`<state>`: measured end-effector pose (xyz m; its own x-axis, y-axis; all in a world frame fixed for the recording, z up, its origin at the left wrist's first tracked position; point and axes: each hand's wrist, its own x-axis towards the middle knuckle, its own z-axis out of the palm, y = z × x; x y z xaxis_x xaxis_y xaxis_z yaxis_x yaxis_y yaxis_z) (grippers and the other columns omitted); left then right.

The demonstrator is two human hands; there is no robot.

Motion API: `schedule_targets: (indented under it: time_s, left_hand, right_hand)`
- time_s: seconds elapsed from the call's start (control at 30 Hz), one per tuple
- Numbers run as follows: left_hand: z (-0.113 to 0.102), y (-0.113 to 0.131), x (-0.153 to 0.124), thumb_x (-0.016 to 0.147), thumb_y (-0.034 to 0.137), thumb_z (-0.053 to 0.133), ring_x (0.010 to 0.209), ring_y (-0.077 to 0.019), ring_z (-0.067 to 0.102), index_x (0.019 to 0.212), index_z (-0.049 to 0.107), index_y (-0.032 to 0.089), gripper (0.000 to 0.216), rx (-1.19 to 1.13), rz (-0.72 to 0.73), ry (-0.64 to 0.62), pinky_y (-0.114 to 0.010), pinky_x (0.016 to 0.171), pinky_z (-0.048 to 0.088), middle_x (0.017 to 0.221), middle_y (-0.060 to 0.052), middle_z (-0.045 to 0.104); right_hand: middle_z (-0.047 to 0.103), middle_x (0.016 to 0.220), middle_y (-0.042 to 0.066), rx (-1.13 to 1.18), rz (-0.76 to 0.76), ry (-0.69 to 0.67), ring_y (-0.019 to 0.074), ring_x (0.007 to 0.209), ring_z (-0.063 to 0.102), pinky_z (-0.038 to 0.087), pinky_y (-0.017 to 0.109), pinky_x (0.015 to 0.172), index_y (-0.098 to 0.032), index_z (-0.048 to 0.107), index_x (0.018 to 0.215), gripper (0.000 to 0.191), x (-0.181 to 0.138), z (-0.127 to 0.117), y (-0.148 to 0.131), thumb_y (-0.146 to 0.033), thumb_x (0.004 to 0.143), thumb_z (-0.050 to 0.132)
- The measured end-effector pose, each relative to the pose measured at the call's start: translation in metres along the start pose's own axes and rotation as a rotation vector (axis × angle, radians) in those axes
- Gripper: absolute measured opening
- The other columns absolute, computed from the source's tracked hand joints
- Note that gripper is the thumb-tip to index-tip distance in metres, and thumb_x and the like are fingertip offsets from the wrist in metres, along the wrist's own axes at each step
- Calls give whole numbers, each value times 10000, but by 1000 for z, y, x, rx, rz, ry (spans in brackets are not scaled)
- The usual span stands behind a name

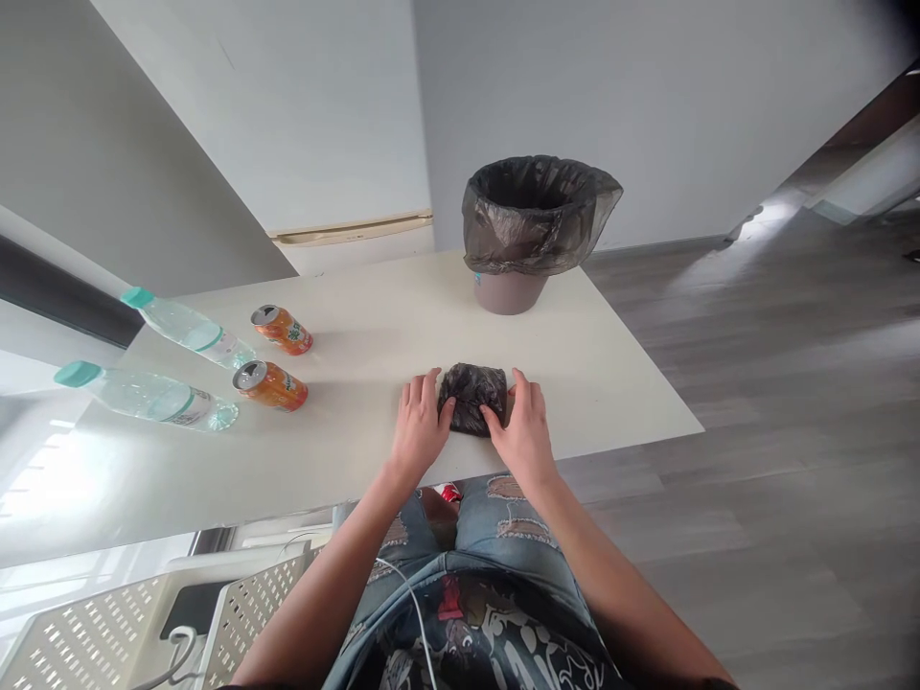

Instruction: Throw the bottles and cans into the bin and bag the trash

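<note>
A folded bundle of black plastic bags (472, 395) lies near the front edge of the white table (374, 345). My left hand (418, 427) rests at its left side, thumb pressing on the bundle, fingers flat on the table. My right hand (523, 429) sits at its right side, thumb on the bundle too, fingers stretched forward. Neither hand has lifted it. Behind the bundle stands a small brown bin (509, 289) lined with a black bag (538, 213).
Two orange drink cans (282, 329) (270, 385) and two clear water bottles with teal caps (188, 328) (148, 395) lie on their sides at the table's left. A perforated white rack (107, 632) stands low left. Grey wood floor spreads to the right.
</note>
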<state>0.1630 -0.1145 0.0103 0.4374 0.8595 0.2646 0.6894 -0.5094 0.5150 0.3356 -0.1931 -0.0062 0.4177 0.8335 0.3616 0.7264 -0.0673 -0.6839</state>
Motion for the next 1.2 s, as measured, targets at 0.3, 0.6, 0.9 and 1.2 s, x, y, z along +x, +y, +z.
schedule_targets:
  time_s: [0.3, 0.6, 0.9, 1.2]
  left_hand:
    - [2, -3, -8, 1107, 302, 344, 1665, -354, 165, 1696, 287, 272, 592, 150, 263, -126, -668, 1317, 232, 1766, -105, 298]
    - [6, -15, -17, 1121, 431, 312, 1646, -413, 199, 1690, 302, 257, 595, 223, 66, -192, -797, 1256, 177, 1745, -126, 341]
    - [-37, -74, 4, 1106, 290, 355, 1178, -295, 597, 1196, 623, 209, 294, 144, 8, 53, -473, 1062, 482, 1270, -145, 658]
    - [-27, -82, 1, 1064, 260, 448, 1115, -322, 569, 1156, 598, 212, 182, 268, -21, 36, -477, 1007, 462, 1241, -144, 621]
  right_hand:
    - [399, 1707, 112, 31, -505, -388, 305, 1606, 350, 398, 593, 1291, -273, 314, 1675, 581, 20, -7, 3, -212, 1100, 375]
    - [267, 1775, 107, -38, -509, -403, 297, 1657, 224, 299, 607, 1331, -219, 315, 1685, 571, 26, 2, 8, -259, 1116, 344]
    - [371, 1737, 24, -75, -667, -537, 283, 1644, 266, 211, 600, 1360, -288, 494, 1598, 511, 68, -17, -7, -427, 1111, 432]
    - [276, 1774, 10, -183, -703, -756, 292, 1664, 194, 158, 614, 1355, -315, 463, 1629, 581, 39, 29, -18, -554, 1100, 449]
